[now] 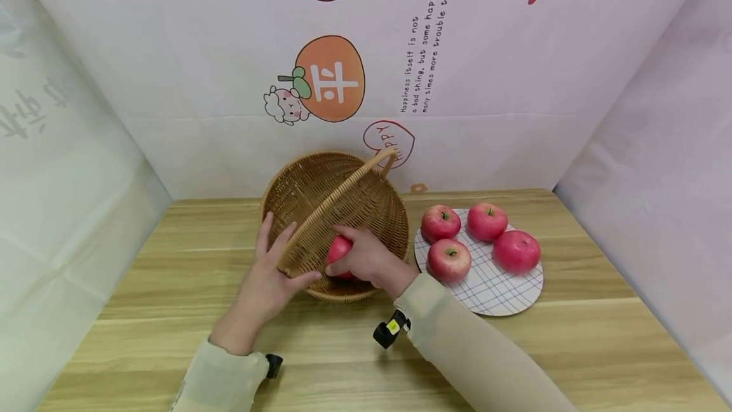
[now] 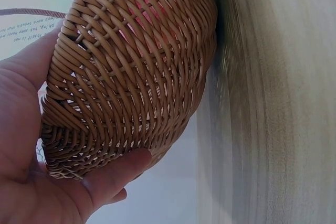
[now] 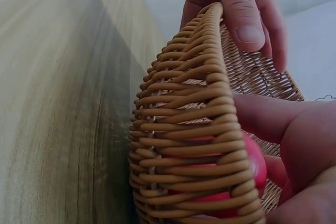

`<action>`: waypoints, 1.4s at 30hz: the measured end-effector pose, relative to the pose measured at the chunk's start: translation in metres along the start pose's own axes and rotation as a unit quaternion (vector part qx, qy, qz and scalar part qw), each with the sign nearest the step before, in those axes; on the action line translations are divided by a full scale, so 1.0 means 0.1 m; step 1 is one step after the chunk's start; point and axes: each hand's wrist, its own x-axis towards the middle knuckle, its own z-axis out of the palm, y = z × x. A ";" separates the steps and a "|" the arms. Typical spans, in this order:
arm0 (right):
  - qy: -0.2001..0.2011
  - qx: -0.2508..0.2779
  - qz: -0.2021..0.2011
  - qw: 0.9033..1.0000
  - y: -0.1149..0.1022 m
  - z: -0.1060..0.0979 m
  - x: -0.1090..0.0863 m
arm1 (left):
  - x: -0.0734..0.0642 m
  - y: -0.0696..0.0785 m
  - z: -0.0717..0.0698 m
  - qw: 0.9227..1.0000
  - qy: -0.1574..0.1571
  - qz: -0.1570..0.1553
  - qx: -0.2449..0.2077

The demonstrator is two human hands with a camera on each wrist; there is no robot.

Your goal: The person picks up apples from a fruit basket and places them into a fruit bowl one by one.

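A round wicker basket (image 1: 366, 208) with an arched handle stands near the back of the table. At its left front rim, by the foot of the handle, my left hand (image 1: 269, 278) grips the basket, the rim between thumb and fingers. My right hand (image 1: 372, 259) reaches over the front right rim and holds a red apple (image 1: 338, 250) down inside. Through the weave, the red of the apple (image 3: 254, 163) also shows in the right wrist view. Part of the apple is hidden behind my fingers and the basket wall (image 3: 189, 129).
To the right of the basket lies a white checked oval mat (image 1: 486, 291). Several red apples sit on it, among them a front one (image 1: 449, 260) and a right one (image 1: 517, 252). A printed cloth wall (image 1: 486, 81) rises right behind the wooden table (image 1: 189, 259).
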 end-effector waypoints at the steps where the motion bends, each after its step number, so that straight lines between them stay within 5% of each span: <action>1: 0.000 -0.004 -0.001 1.000 0.00 0.00 0.00 | 0.00 0.00 0.00 1.000 0.001 0.001 0.001; 18: 0.011 -0.051 -0.018 0.998 0.01 0.04 0.02 | 0.00 0.00 -0.01 1.000 -0.005 -0.007 -0.007; 28: 0.003 0.081 0.014 0.997 0.01 -0.01 0.00 | 0.00 0.00 0.01 1.000 -0.006 -0.005 -0.014; 42: -0.019 0.246 -0.022 0.969 0.02 -0.06 -0.02 | 0.00 0.02 0.00 0.999 -0.016 -0.022 -0.030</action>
